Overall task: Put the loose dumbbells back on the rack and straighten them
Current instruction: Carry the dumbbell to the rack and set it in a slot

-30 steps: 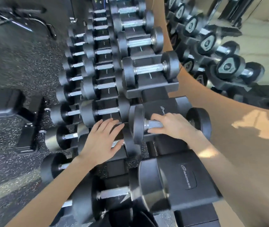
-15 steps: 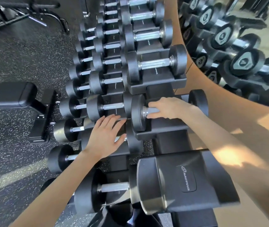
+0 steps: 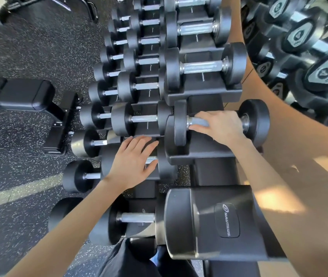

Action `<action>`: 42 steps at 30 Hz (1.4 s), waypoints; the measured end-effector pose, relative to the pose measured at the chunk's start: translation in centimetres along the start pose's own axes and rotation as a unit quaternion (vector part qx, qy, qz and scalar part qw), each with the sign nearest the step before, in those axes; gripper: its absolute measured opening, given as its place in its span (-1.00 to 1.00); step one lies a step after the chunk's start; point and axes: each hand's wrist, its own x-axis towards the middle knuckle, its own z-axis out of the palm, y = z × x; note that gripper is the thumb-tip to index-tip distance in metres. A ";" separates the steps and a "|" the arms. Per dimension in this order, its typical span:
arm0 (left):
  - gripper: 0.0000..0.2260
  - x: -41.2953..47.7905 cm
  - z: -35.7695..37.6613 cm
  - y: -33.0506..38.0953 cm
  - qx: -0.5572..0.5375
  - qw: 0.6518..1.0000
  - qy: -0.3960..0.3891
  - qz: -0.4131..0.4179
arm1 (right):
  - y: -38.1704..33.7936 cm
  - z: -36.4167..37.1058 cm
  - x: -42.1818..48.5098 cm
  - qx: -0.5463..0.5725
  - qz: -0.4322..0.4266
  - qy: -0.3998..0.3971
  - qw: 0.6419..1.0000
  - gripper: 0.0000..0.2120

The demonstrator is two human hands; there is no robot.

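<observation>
My right hand grips the steel handle of a black dumbbell that lies in a top-tier saddle of the three-tier rack. My left hand lies flat, fingers straight, over a middle-tier dumbbell whose handle shows just past the fingers. Several more black dumbbells fill the saddles further along all tiers, such as the neighbour on the top tier. The near top-tier saddle with the Nautilus label holds no dumbbell.
A black padded bench stands on the speckled rubber floor to the left. A mirror on the tan wall at right reflects the dumbbell ends. My dark trousers show at the bottom.
The dumbbell under my right hand has slid further back into its saddle. My left hand stays spread on the middle tier. My head has leaned closer to the rack.
</observation>
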 end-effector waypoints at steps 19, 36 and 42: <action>-0.56 -10.1 -4.3 0.9 0.058 0.985 0.028 -0.157 | -10.0 -3.1 -4.9 0.097 -0.052 0.008 0.994 -0.51; -0.51 -28.8 -5.2 -7.5 0.021 0.968 -0.053 -0.243 | -33.3 2.4 -10.5 0.062 -0.105 -0.188 0.975 -0.34; -0.52 -35.2 -7.1 -13.5 -0.004 0.973 -0.058 -0.221 | -42.5 3.0 -9.5 0.054 -0.097 -0.225 0.968 -0.40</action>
